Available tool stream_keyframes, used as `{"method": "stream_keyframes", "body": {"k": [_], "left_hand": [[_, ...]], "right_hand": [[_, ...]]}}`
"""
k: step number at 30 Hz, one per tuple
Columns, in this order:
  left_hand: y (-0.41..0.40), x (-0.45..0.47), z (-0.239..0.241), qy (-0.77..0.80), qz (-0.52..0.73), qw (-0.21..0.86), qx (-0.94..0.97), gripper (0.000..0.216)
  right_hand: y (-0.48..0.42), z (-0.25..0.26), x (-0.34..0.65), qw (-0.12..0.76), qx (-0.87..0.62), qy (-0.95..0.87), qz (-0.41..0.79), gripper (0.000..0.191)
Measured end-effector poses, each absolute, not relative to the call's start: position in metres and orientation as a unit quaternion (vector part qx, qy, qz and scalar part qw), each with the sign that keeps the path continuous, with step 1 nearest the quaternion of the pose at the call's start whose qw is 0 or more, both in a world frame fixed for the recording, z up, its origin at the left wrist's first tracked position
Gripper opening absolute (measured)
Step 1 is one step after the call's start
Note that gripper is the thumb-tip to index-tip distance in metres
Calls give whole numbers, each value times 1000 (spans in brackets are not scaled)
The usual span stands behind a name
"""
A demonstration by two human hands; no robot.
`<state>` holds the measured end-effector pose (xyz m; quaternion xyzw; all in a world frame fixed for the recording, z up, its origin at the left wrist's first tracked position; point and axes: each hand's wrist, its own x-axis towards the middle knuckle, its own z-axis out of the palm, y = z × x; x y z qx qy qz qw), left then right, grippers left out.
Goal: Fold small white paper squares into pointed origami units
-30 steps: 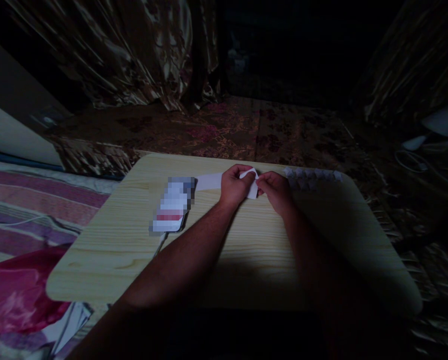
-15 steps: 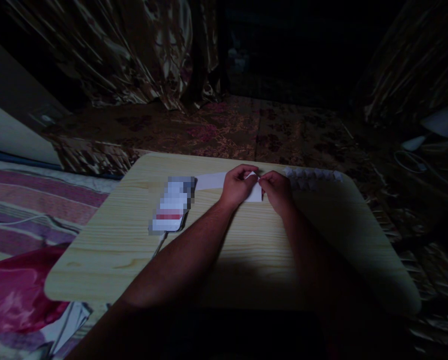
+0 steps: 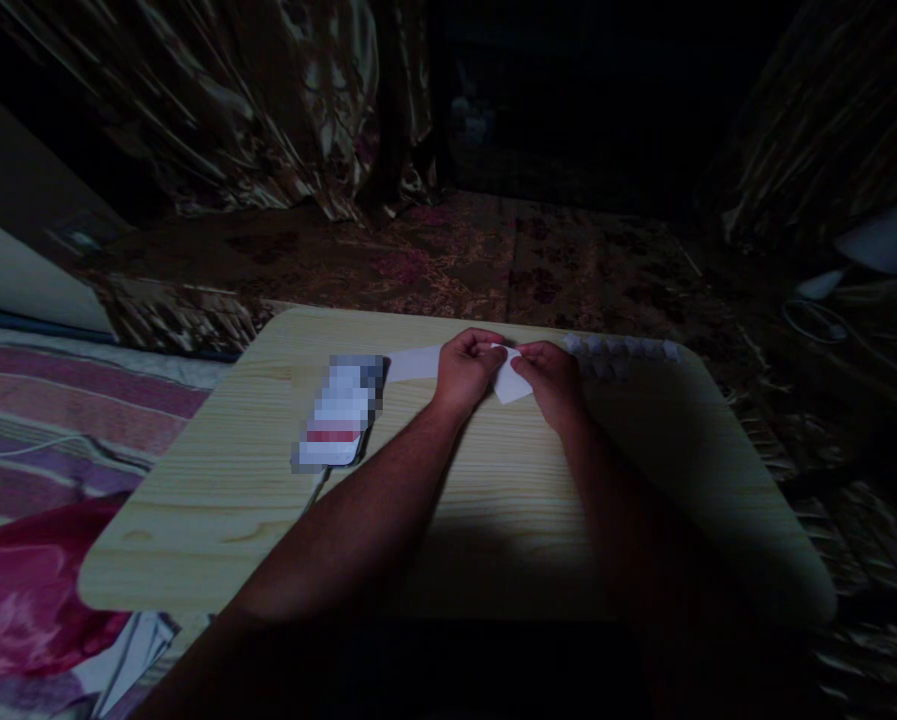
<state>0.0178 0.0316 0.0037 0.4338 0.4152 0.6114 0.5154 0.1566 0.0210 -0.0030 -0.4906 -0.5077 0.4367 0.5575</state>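
A small white piece of paper (image 3: 511, 383) is held between both hands near the far edge of a light wooden table (image 3: 448, 500). My left hand (image 3: 467, 370) is closed, pinching the paper's upper left part. My right hand (image 3: 551, 378) is also closed, pinching its right edge. Behind my left hand a white paper strip (image 3: 412, 363) lies flat on the table. To the right of my right hand lies a row of several small folded white paper pieces (image 3: 624, 352).
A blurred-out phone-like object (image 3: 337, 412) with a cable lies left of the hands. Red plastic (image 3: 20, 590) and striped cloth (image 3: 65, 420) are at the left. A patterned rug (image 3: 493, 260) and shiny curtains (image 3: 230, 110) lie beyond. The room is dim.
The paper between my fingers has turned, its lower corner now sticking out to the right below my hands. The hands stay in the same place; the view shifted slightly.
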Motion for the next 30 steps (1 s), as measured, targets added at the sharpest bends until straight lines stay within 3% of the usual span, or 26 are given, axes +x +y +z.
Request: {"method": "stream_keyframes", "body": {"k": [30], "left_hand": [[32,19,2,424,609,509,436,23]], "right_hand": [[18,1,156,538,-520,-522,410,27]]}}
